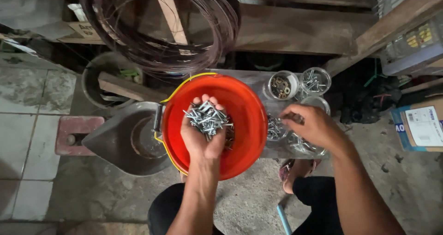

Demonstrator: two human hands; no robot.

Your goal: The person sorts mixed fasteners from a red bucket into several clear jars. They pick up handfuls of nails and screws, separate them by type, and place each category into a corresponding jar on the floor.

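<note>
Cramped concrete-floor workshop, my left hand (203, 133) cupping heaped screws (207, 118) over the red bucket (244, 119), right hand (311, 126) pinching probably one screw above the clear cups (300, 145), so any tilt spills them.

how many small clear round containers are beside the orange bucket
4, maybe more hidden: one with brass washers, one with screws, one behind the right hand, one beside the orange plastic bucket.
</note>
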